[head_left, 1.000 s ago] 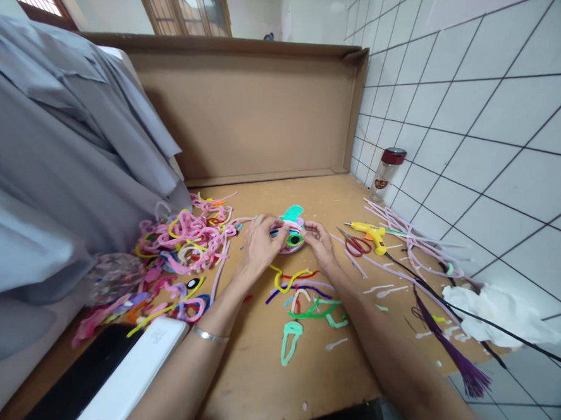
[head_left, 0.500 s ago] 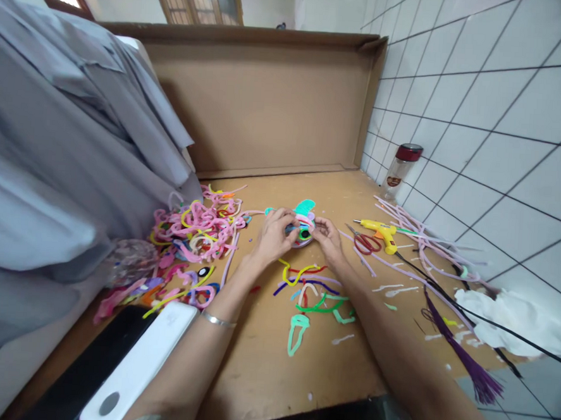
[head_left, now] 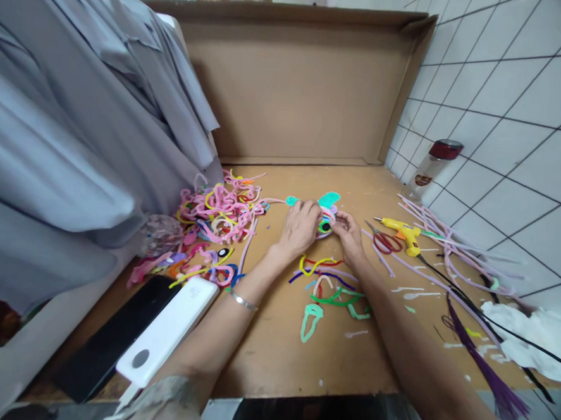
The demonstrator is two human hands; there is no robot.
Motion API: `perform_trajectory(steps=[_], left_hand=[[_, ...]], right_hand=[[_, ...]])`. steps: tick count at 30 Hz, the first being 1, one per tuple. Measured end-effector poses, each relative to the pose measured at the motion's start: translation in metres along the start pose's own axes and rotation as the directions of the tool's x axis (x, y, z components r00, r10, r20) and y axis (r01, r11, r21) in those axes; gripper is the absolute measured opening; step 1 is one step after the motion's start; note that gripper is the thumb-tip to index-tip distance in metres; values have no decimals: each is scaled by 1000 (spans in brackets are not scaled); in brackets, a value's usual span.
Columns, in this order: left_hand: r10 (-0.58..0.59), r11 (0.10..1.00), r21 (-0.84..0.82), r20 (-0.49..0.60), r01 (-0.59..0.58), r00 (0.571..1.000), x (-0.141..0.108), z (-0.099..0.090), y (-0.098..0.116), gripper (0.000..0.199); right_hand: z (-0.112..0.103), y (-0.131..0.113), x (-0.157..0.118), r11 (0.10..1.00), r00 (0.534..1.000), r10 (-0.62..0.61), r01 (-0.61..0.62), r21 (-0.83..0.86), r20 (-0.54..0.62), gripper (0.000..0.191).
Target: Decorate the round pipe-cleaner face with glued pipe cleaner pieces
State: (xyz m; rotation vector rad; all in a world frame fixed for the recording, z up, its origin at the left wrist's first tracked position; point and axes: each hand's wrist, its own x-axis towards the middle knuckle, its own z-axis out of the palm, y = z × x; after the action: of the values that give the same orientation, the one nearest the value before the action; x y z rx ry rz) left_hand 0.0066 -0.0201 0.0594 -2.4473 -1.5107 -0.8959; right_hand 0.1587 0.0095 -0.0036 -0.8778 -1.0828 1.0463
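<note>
Above the middle of the table my hands hold a small pipe-cleaner figure point(head_left: 325, 227) between them. It has a black eye ringed in green and yellow, pink and lilac strands, and a teal flap on top. My left hand point(head_left: 301, 226) has its fingers bent over the figure's left side, covering much of it. At the right edge my right hand point(head_left: 348, 232) pinches it with thumb and fingers. Just below lie loose pipe-cleaner pieces: a yellow squiggle point(head_left: 308, 268), a dark blue strip point(head_left: 326, 273), a green piece point(head_left: 336, 299) and a mint loop point(head_left: 310, 326).
On the left are a heap of pink pipe cleaners point(head_left: 233, 207), a black phone-like slab point(head_left: 120, 336) and a white power bank point(head_left: 171, 330). To the right lie red-handled scissors point(head_left: 387, 243), a yellow glue gun point(head_left: 403, 232), a purple tassel point(head_left: 478, 361) and a glass bottle point(head_left: 430, 168).
The view has shifted, so the table and its things appear further right and slightly higher. Both hands stay on the figure, with little change in their grip.
</note>
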Motion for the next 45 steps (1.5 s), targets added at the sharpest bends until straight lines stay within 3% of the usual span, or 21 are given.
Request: perform_trajectory(steps=[5,17,26,38,45], left_hand=[[11,997,71,25,-13,1000,-2,2,7,24],[-112,957,272,12,105,994,-1,3,49,31],[-55,961,273,58,37,997,4,8,69,36],[-185,937,302,4,175,983,1,6,55,31],[-189,975,123,13,186,982,2,1,28,23]], right_hand=[[-1,-1,-2,1000,1000,7,-7,-3,-1,39],[0,-5,-3,1000,1000,11,-11,12,-2,29],[-1,-3,-1,1000,999,-5,5,8,-43,22],[1,-5,-2,999,999,28,-28,16,-16,30],[2,-3,-4,999,999,30,-30,19,-24,32]])
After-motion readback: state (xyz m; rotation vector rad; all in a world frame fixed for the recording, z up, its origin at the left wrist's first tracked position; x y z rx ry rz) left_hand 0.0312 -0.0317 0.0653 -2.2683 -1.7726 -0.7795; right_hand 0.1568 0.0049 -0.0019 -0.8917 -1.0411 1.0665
